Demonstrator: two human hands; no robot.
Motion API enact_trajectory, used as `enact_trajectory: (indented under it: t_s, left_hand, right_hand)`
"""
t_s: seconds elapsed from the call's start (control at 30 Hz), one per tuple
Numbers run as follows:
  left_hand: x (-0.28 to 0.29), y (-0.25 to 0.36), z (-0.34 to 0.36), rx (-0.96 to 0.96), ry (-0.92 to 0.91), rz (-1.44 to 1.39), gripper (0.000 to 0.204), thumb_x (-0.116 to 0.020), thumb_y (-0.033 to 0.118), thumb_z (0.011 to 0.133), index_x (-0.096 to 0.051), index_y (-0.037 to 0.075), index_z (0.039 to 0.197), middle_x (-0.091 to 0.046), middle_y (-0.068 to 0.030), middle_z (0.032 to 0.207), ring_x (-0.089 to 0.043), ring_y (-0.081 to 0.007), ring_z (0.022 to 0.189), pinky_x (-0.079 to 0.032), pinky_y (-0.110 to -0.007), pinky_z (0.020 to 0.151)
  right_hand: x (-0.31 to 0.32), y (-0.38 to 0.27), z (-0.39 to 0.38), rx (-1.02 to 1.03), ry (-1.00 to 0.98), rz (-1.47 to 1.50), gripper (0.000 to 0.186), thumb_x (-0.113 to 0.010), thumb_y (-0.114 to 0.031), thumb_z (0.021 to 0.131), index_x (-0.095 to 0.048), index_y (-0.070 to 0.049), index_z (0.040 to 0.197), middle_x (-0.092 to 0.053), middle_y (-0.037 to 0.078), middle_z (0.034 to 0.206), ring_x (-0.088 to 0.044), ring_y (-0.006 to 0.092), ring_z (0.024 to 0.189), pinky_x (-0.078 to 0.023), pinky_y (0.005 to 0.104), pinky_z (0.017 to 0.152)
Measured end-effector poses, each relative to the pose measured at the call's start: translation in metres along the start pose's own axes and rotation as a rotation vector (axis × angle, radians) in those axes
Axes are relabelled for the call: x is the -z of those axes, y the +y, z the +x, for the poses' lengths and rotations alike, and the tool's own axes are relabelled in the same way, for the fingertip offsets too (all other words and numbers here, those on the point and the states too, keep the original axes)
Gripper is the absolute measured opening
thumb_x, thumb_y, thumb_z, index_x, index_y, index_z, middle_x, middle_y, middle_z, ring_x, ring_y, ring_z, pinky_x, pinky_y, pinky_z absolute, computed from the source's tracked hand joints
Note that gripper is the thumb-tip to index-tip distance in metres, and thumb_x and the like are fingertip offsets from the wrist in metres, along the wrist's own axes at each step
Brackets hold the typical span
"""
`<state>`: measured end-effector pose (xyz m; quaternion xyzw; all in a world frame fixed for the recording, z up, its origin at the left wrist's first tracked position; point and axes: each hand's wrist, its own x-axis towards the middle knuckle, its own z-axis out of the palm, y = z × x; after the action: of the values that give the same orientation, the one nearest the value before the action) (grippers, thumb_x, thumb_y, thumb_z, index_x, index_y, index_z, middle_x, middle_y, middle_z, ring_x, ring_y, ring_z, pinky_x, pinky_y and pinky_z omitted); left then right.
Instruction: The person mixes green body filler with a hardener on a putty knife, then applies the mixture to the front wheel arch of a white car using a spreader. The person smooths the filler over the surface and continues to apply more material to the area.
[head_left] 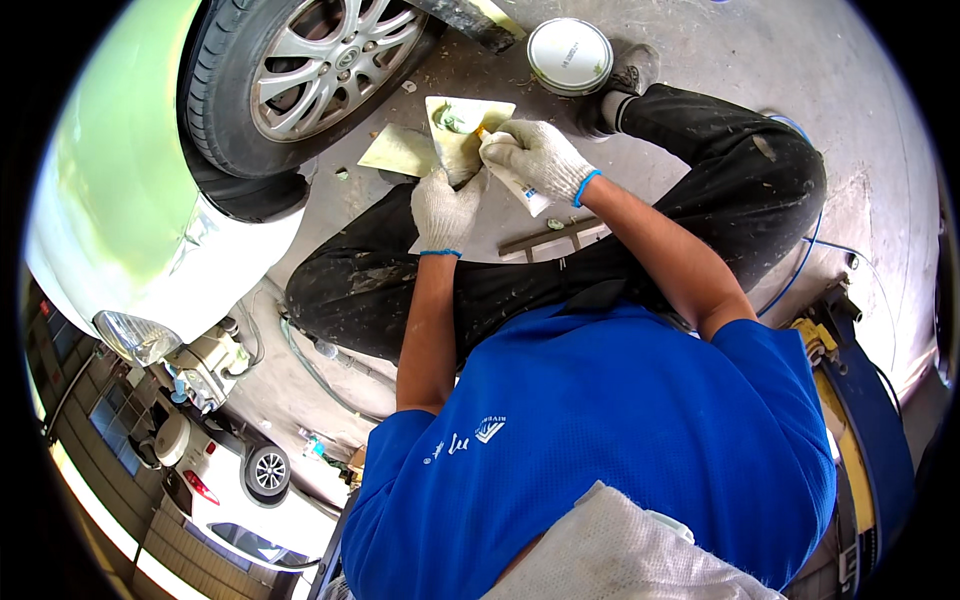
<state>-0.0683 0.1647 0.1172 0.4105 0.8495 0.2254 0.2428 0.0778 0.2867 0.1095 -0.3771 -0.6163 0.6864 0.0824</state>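
Observation:
Both my hands wear off-white knitted gloves with blue cuffs. My left hand [447, 208] is closed on the lower edge of a flat, pale-yellow putty board [465, 152], which carries a dab of pale green putty [457, 119]. A second pale-yellow flat piece [400, 150] sticks out beside it to the left; whether my left hand also grips that one is hidden. In my right hand [537, 160] is a white squeeze tube [522, 190], its orange-yellow tip pointing at the board close to the putty.
A car wheel [342, 65] and a white-and-green car body panel [120, 130] stand at the left. Beyond my right hand is a round lidded can [570, 56] by my shoe [635, 70]. A metal frame [555, 240] lies between my legs. A blue hose [800, 265] runs at the right.

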Motion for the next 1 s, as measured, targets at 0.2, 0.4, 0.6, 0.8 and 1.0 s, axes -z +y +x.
enact_trajectory:
  t_s: [0.2,0.4,0.6,0.8,1.0]
  left_hand:
    - [0.0,-0.005,-0.003,0.001,-0.001,-0.021,0.036,-0.083,0.028,0.079,-0.073,-0.003,0.094,-0.074,-0.0194,0.084,-0.074,-0.0317,0.08,-0.056,-0.039,0.072]
    - [-0.004,-0.018,-0.006,-0.036,0.023,-0.031,0.035,-0.083,0.028,0.079,-0.073,-0.001,0.096,-0.074,-0.0182,0.085,-0.074,-0.0316,0.081,-0.056,-0.038,0.072]
    - [0.003,-0.012,-0.012,-0.097,0.12,0.018,0.036,-0.082,0.032,0.079,-0.073,0.001,0.094,-0.073,-0.0197,0.086,-0.073,-0.0346,0.081,-0.056,-0.04,0.07]
    - [0.011,-0.02,-0.014,-0.051,0.133,-0.017,0.036,-0.081,0.034,0.078,-0.074,0.003,0.094,-0.073,-0.0185,0.086,-0.071,-0.0362,0.082,-0.056,-0.042,0.071]
    - [0.016,-0.032,-0.011,0.05,0.019,-0.277,0.038,-0.077,0.033,0.079,-0.073,-0.001,0.096,-0.074,-0.0168,0.083,-0.074,-0.028,0.079,-0.055,-0.036,0.074]
  right_hand:
    - [-0.002,-0.003,0.0,-0.014,-0.004,-0.018,0.031,-0.07,-0.028,0.092,-0.071,0.001,0.102,-0.072,0.012,0.088,-0.067,0.0168,0.079,-0.053,0.0338,0.074]
    - [-0.006,-0.007,-0.003,-0.036,-0.01,0.02,0.034,-0.07,-0.03,0.091,-0.071,0.001,0.102,-0.072,0.014,0.087,-0.067,0.019,0.08,-0.053,0.0355,0.076]
    - [-0.011,-0.005,-0.001,-0.054,-0.08,-0.034,0.033,-0.069,-0.031,0.093,-0.072,-0.001,0.108,-0.071,0.006,0.087,-0.065,0.0108,0.077,-0.054,0.0298,0.069]
    - [-0.008,-0.007,0.007,-0.252,-0.242,0.142,0.042,-0.065,-0.034,0.098,-0.068,0.003,0.116,-0.07,0.005,0.09,-0.065,0.0075,0.073,-0.054,0.0227,0.063]
    - [0.008,-0.028,0.004,-0.149,0.051,0.209,0.046,-0.064,-0.034,0.099,-0.064,0.006,0.122,-0.07,0.009,0.093,-0.067,0.0099,0.072,-0.056,0.0234,0.06]
